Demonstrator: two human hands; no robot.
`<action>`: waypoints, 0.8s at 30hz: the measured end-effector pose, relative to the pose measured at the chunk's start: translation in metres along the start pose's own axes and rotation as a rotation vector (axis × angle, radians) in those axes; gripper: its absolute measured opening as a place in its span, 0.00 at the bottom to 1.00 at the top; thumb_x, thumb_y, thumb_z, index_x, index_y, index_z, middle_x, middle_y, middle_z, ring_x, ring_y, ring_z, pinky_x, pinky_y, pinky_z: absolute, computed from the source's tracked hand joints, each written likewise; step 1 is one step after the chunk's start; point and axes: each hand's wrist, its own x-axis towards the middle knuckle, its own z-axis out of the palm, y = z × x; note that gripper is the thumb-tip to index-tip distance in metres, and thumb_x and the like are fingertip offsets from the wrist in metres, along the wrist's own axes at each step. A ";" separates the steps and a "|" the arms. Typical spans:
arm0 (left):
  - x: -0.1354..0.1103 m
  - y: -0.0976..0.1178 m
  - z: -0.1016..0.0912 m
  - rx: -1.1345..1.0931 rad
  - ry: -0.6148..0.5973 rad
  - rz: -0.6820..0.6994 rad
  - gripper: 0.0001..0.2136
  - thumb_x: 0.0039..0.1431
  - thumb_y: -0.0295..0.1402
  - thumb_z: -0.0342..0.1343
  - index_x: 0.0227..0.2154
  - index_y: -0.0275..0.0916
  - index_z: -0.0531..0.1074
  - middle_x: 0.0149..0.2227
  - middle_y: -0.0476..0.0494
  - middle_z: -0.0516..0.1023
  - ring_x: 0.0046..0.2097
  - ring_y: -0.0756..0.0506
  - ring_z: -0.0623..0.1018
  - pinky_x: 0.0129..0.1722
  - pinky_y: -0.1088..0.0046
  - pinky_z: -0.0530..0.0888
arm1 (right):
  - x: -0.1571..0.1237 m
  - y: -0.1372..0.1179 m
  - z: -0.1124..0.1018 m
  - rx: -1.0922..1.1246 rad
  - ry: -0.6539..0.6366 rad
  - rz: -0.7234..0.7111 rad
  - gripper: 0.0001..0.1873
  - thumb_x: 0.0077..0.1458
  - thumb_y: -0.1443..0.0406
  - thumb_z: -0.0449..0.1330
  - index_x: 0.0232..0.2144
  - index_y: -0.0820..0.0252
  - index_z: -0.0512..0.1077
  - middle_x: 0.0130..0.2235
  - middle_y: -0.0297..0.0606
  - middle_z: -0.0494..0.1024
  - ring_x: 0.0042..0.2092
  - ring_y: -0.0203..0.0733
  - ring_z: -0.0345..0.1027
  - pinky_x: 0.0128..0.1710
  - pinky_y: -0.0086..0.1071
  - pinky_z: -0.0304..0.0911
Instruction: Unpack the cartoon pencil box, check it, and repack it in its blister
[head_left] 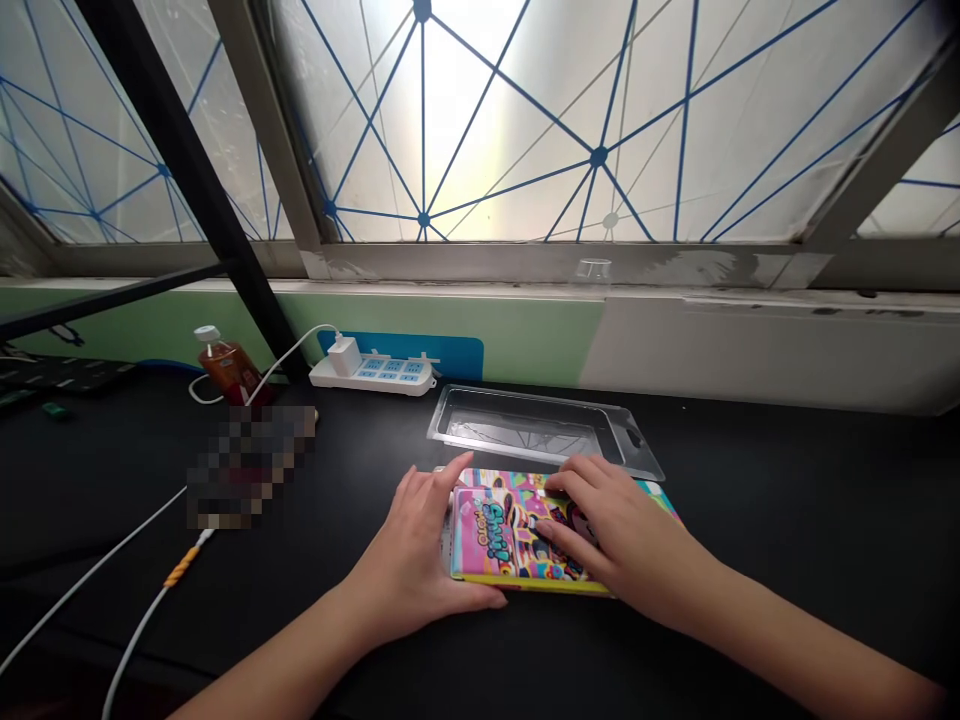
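Head view: our left hand (pixel 409 545) clamps the edge of the printed package (pixel 499 535) and our right hand (pixel 622 535) presses over it; the package lies on the black tabletop (pixel 787 500), just before the clear plastic blister tray (pixel 525 425).

The head-worn camera looked forward and down from above the person's left hand (pixel 416 545) and right hand (pixel 622 535), close behind the fingers (pixel 577 478), which sat in the lower middle of the frame. From there it faced across the black tabletop (pixel 787 520) ahead of the fingers, and a frosted window (pixel 465 130) filled the top of the view, well beyond them.
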 end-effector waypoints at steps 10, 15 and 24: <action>0.002 0.008 -0.005 -0.061 -0.110 -0.052 0.71 0.47 0.42 0.80 0.78 0.53 0.27 0.70 0.32 0.68 0.73 0.23 0.64 0.71 0.26 0.46 | 0.002 0.003 0.017 -0.028 0.156 -0.004 0.17 0.74 0.52 0.51 0.38 0.56 0.71 0.39 0.42 0.75 0.40 0.49 0.71 0.39 0.43 0.69; 0.002 0.009 -0.006 -0.107 -0.086 -0.087 0.73 0.45 0.45 0.81 0.78 0.53 0.26 0.69 0.31 0.69 0.73 0.22 0.64 0.71 0.28 0.48 | 0.003 0.001 0.015 -0.094 0.303 -0.060 0.17 0.74 0.51 0.51 0.42 0.57 0.69 0.41 0.45 0.75 0.40 0.49 0.74 0.40 0.43 0.71; -0.002 -0.001 -0.024 -0.203 -0.224 -0.126 0.54 0.43 0.43 0.81 0.73 0.50 0.62 0.75 0.34 0.60 0.77 0.28 0.55 0.72 0.43 0.60 | -0.031 -0.016 -0.024 -0.089 0.440 -0.371 0.09 0.67 0.64 0.63 0.46 0.53 0.68 0.37 0.38 0.80 0.39 0.48 0.75 0.48 0.45 0.68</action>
